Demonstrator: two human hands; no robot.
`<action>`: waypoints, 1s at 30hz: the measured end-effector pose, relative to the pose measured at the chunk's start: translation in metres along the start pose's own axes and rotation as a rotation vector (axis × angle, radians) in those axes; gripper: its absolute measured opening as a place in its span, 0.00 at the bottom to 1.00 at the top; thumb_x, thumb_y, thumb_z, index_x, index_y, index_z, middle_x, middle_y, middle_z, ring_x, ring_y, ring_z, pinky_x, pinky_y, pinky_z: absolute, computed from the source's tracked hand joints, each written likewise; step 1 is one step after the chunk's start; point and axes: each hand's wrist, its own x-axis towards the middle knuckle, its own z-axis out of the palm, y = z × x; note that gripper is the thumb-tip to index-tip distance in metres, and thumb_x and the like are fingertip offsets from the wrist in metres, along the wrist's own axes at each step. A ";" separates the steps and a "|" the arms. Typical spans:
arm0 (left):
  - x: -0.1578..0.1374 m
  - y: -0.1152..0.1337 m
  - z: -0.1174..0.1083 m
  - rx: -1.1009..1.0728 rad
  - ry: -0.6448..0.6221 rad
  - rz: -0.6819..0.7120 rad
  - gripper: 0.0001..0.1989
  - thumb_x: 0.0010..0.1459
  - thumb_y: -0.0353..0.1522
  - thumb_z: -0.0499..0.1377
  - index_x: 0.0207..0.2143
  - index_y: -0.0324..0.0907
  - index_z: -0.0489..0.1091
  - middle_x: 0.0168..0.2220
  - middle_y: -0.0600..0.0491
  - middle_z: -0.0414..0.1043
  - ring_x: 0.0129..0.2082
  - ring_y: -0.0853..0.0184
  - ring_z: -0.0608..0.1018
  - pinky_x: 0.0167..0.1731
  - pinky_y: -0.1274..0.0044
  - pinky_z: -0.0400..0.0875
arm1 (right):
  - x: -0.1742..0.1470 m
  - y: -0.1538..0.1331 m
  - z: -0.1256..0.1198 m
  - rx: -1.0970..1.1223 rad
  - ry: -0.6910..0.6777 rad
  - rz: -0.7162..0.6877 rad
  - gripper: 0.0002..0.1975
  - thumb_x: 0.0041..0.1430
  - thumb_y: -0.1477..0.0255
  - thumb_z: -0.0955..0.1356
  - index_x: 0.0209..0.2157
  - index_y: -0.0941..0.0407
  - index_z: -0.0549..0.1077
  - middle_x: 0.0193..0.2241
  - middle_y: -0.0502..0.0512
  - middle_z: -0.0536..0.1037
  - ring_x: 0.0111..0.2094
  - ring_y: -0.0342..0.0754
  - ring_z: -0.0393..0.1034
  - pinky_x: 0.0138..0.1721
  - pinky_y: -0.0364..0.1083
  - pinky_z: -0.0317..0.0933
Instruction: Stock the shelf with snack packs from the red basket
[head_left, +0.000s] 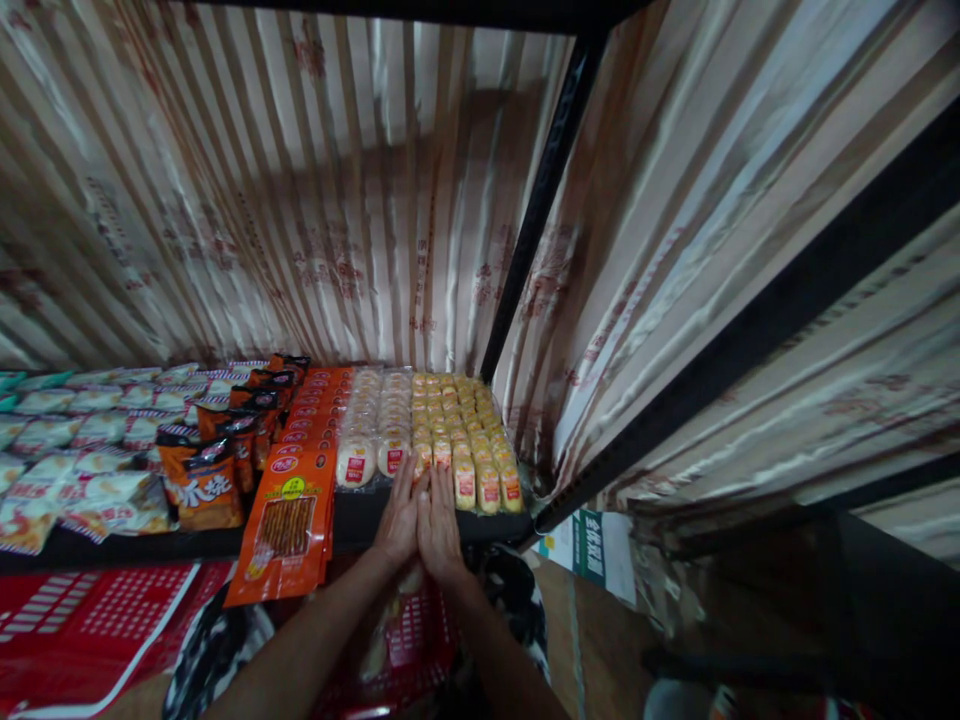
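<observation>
At the front of the shelf, my left hand [400, 515] and my right hand [441, 525] lie side by side, fingers stretched out. Their fingertips rest against the front of the rows of small yellow wrapped cakes [465, 482], partly hiding those behind them. Neither hand grips anything. Just left of my left hand are rows of round white wrapped cakes [356, 462] with red labels. Farther left stand orange flat snack packets [289, 515], the front one leaning over the shelf edge.
Orange-and-black snack bags [201, 485] and white snack bags [82, 495] fill the left of the black shelf [360, 520]. A red basket [90, 620] is below left; another red basket [409, 640] sits under my arms. A black post [536, 200] and pleated curtain [360, 180] stand behind.
</observation>
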 end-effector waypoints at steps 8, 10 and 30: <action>0.000 0.001 -0.004 -0.020 0.009 0.048 0.22 0.62 0.30 0.43 0.59 0.42 0.54 0.65 0.46 0.41 0.65 0.62 0.43 0.60 0.61 0.49 | 0.003 -0.009 -0.011 -0.012 0.044 0.002 0.28 0.64 0.64 0.51 0.61 0.64 0.51 0.63 0.63 0.48 0.64 0.51 0.38 0.61 0.58 0.43; 0.000 0.001 -0.004 -0.044 0.008 0.045 0.22 0.63 0.32 0.43 0.59 0.42 0.54 0.65 0.47 0.41 0.64 0.62 0.43 0.61 0.62 0.48 | 0.003 -0.013 -0.015 0.000 0.057 -0.023 0.28 0.65 0.64 0.52 0.61 0.64 0.50 0.63 0.63 0.47 0.64 0.51 0.38 0.61 0.57 0.43; -0.024 0.029 -0.005 -0.098 0.021 0.222 0.28 0.63 0.28 0.42 0.63 0.44 0.38 0.66 0.46 0.35 0.65 0.62 0.40 0.61 0.60 0.48 | -0.031 -0.014 -0.044 0.101 0.161 0.105 0.25 0.60 0.65 0.57 0.56 0.61 0.61 0.53 0.65 0.67 0.54 0.53 0.62 0.53 0.54 0.59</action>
